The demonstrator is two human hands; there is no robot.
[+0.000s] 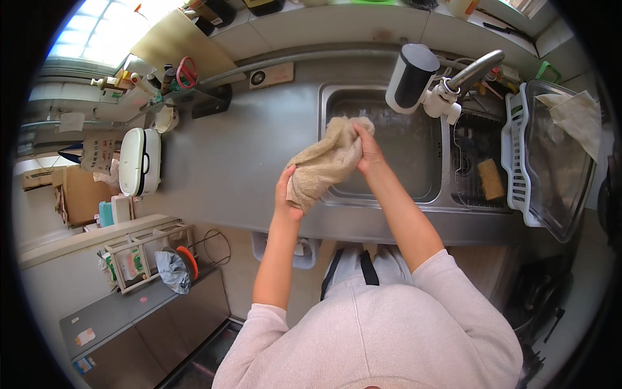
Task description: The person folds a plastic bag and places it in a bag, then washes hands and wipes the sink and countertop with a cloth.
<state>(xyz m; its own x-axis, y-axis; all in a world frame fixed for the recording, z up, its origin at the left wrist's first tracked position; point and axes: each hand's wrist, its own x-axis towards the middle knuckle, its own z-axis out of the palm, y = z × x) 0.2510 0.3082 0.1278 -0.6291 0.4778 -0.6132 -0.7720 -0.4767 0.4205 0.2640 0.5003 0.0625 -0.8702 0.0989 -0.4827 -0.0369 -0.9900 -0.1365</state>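
A beige cloth (pixel 326 163), folded and bunched lengthwise, is stretched between my two hands. At its lower left end my left hand (pixel 287 193) grips it, thumb on top, over the steel counter (pixel 218 160). My right hand (pixel 369 148) clasps the upper right end, above the left part of the steel sink (pixel 403 155). The cloth covers part of the sink's left rim. A chrome faucet (pixel 474 73) with a white and black water filter (pixel 413 78) stands at the sink's back right. My palms are hidden by the cloth.
Right of the basin, a brown sponge (pixel 491 179) lies in a wire drainer (pixel 464 146), beside a white plastic basket (pixel 517 155). A white electric appliance (pixel 140 162) stands at the counter's left end. Below the front edge is a plastic bin (pixel 307 255).
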